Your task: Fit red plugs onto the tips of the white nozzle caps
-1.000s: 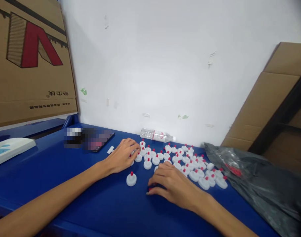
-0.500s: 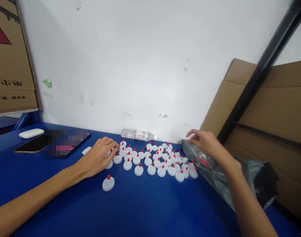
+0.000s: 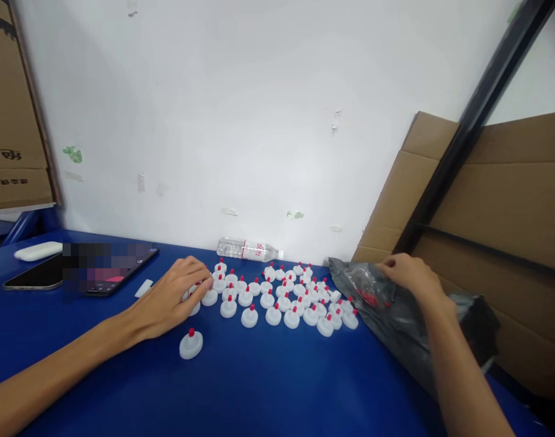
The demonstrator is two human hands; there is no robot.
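Observation:
My left hand (image 3: 175, 297) rests low over the left end of the cluster of white round caps with red tips (image 3: 249, 315). Its fingers curve forward with the thumb apart, and some caps show partly hidden between them. One more white cap (image 3: 190, 344) stands alone in front of it. On the right, my right hand (image 3: 409, 274) has its fingers curled together at the edge of a clear plastic bag (image 3: 366, 280) holding small red pieces. The fingertips are partly hidden there. That clear bag lies on a dark grey plastic bag (image 3: 396, 340).
A clear bottle (image 3: 254, 249) lies on its side by the wall. Two phones, one of them dark-screened (image 3: 36, 273), and a white case (image 3: 38, 250) are on the blue table (image 3: 268, 388) at left. Cardboard (image 3: 500, 212) and a black post (image 3: 464, 139) stand at right.
My right hand has come down from above the clear bag to its edge, and its fingers have closed. My left hand stays by the caps. The whole view has shifted slightly.

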